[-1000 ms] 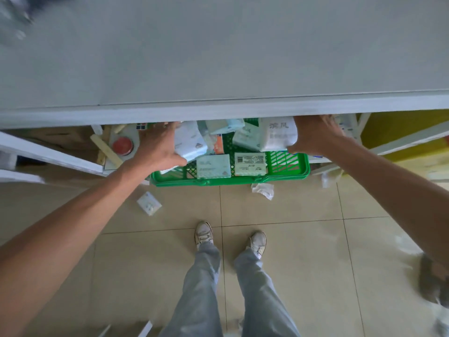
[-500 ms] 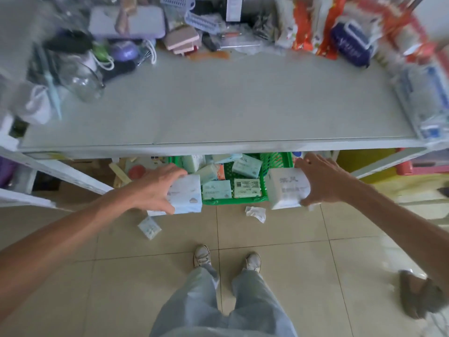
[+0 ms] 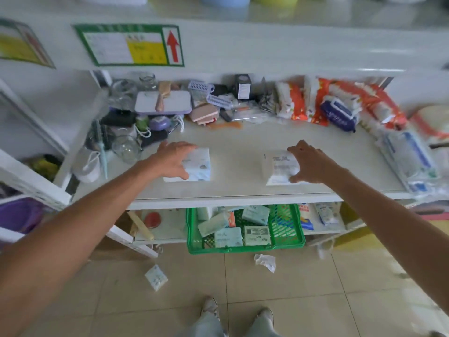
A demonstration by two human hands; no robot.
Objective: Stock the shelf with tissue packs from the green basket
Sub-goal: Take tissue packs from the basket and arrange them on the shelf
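White shelf (image 3: 238, 142), middle tier, bare patch at front centre between clutter at left and bagged goods at right. Two tissue packs sit on that patch, well apart. Left hand (image 3: 173, 160) curled over the pale blue pack (image 3: 199, 166), fingers on top, thumb at the near edge; pack flat on the board, grip looks loose. Right hand (image 3: 309, 164) wrapped round the right side of the white pack (image 3: 279, 167), fingers over the far edge, thumb near; pack also down on the surface. Cannot tell whether either hand has begun to let go.

Green basket (image 3: 289, 242) lies directly below and toward the person, on the lower tier under the shelf's front lip, several tissue packs left inside. Its long axis runs left to right, parallel to the shelf edge. Basket sits nearer the right hand; most packs lie at its centre and left, so both arms reach about equally.

Judgement: release, then down and back under the lip for the next pair
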